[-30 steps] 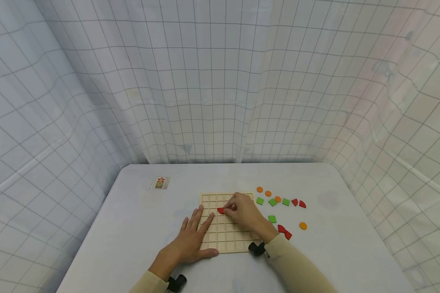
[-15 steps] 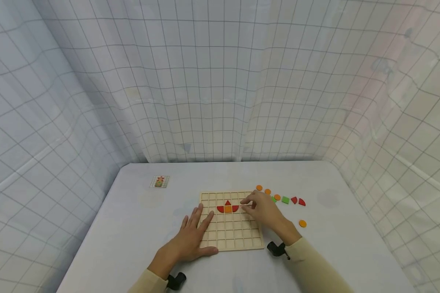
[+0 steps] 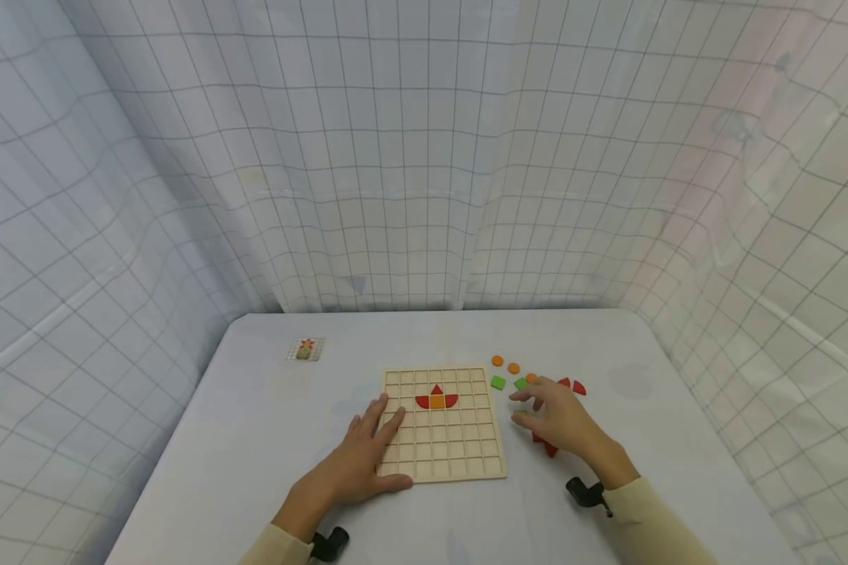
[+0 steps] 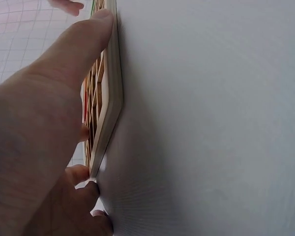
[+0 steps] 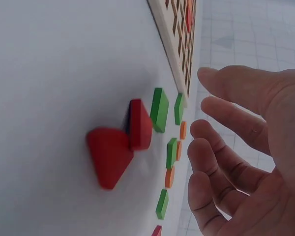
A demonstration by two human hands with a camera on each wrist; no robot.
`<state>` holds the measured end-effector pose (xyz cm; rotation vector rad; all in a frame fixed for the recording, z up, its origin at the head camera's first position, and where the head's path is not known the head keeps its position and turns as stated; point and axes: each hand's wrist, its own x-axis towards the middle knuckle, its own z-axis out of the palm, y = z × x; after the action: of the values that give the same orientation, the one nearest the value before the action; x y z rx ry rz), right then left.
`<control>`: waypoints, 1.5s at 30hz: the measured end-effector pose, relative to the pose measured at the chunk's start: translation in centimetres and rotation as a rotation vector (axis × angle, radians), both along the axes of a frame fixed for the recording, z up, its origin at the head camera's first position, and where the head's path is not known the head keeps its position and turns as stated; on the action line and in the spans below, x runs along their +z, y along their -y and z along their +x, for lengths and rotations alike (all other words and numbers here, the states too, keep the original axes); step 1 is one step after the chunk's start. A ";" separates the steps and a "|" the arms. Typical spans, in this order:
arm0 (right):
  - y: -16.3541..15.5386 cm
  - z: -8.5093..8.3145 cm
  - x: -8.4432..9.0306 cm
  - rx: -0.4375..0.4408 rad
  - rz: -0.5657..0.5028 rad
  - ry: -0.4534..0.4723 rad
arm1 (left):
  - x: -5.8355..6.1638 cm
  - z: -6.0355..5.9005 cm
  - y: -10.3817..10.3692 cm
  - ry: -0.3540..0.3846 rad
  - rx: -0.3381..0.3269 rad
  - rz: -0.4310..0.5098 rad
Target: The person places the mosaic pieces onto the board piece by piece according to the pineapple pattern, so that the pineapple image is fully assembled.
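A wooden grid board lies on the table, with a red triangle, an orange square and two red quarter-circles set in its upper cells. My left hand rests spread on the board's left edge, thumb along the near rim. To the right of the board, my right hand hovers over loose pieces, fingers apart and nothing between them. In the right wrist view, two red pieces, one leaning on the other, and a green square lie by that hand, which partly hides the pieces in the head view.
Orange discs, green squares and more red quarter-circles lie loose right of the board. A small picture card sits at the table's far left. Grid-patterned curtains stand behind the table and along both sides.
My right hand let go of a red quarter-circle in the board, then moved right off the board to the loose pieces. My left hand stays on the board's left edge.
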<state>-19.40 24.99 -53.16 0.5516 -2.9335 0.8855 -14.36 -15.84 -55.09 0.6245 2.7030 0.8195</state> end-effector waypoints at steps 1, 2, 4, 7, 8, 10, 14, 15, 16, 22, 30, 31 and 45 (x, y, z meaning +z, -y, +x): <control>-0.4 0.1 0.0 -0.008 0.004 0.013 | 0.1 0.0 0.0 -0.004 0.000 0.008; -0.8 0.3 0.0 -0.018 0.010 0.027 | 0.2 0.0 0.0 -0.003 -0.002 0.006; -1.4 0.5 0.1 -0.027 0.018 0.054 | 0.4 0.0 0.1 -0.002 -0.001 0.009; -2.2 0.8 0.0 -0.027 0.033 0.087 | 0.4 0.0 0.1 0.000 0.003 0.013; -2.4 0.9 -0.1 -0.022 0.034 0.100 | 0.3 0.0 0.1 0.004 0.003 0.008; -2.8 1.1 -0.3 -0.016 0.033 0.121 | 0.2 0.0 0.2 0.002 0.004 0.008; -3.2 1.3 -0.7 -0.012 0.020 0.137 | 0.1 0.0 0.2 -0.007 0.001 0.013; -3.3 1.3 -0.8 -0.012 0.018 0.130 | 0.0 0.0 0.2 -0.009 0.002 0.015; -3.3 1.3 -1.0 -0.011 0.013 0.123 | 0.1 0.0 0.2 -0.012 0.002 0.018; -3.0 1.3 -1.5 -0.023 -0.004 0.113 | 0.0 0.0 0.2 -0.012 -0.005 0.017; -2.3 0.6 -1.5 -0.055 0.004 0.076 | -0.1 0.1 0.2 -0.011 -0.003 0.016; -2.2 0.4 -1.6 -0.064 -0.002 0.071 | -0.1 0.1 0.3 -0.011 -0.001 0.013; -1.5 -3.7 -1.7 -0.224 0.031 0.030 | -0.5 0.0 0.1 0.002 -0.003 0.002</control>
<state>-23.11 26.52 -54.89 0.2056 -2.9626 0.8300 -14.37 -15.98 -55.63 0.6279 2.6992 0.8221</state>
